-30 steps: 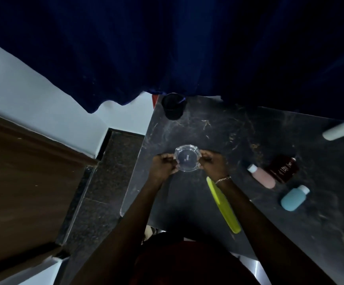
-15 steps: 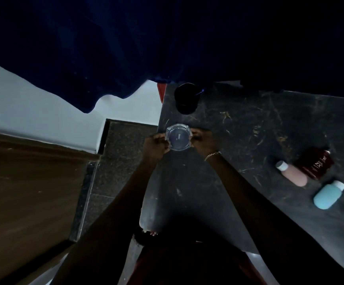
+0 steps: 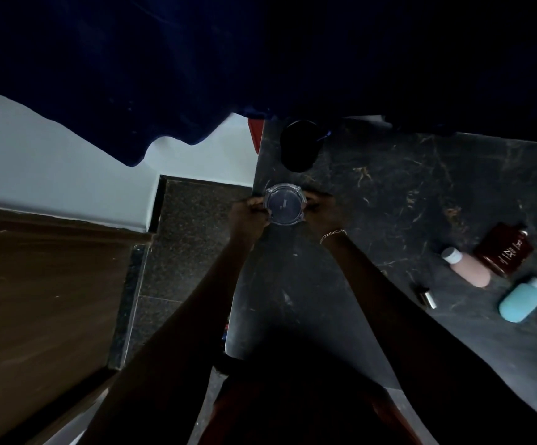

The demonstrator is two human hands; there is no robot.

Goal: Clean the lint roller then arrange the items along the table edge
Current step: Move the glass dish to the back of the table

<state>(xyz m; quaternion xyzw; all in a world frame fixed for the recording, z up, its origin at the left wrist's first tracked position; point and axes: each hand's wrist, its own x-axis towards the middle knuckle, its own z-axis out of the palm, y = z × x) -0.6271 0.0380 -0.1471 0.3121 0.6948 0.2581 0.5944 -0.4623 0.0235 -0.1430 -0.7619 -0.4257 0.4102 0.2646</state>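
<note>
A clear glass ashtray (image 3: 284, 208) sits at the left edge of the dark marble table (image 3: 389, 194), just in front of a black cup (image 3: 299, 146). My left hand (image 3: 248, 216) grips its left rim and my right hand (image 3: 321, 210) its right rim. Whether the ashtray rests on the table or hovers just above it I cannot tell. At the right lie a pink bottle (image 3: 468, 266), a dark red box (image 3: 503, 252), a teal bottle (image 3: 522, 300) and a small dark vial (image 3: 426, 295). The lint roller is out of view.
A dark blue curtain (image 3: 196, 59) hangs over the table's far side. Left of the table are a dark speckled floor (image 3: 190, 239), a white wall (image 3: 52, 155) and a brown wooden panel (image 3: 45, 300). A red object (image 3: 255, 133) peeks out beside the table's far left corner.
Both hands carried the ashtray from the table's middle front to the far left edge near the black cup. The view shifted, so the yellow-green item dropped out of sight.
</note>
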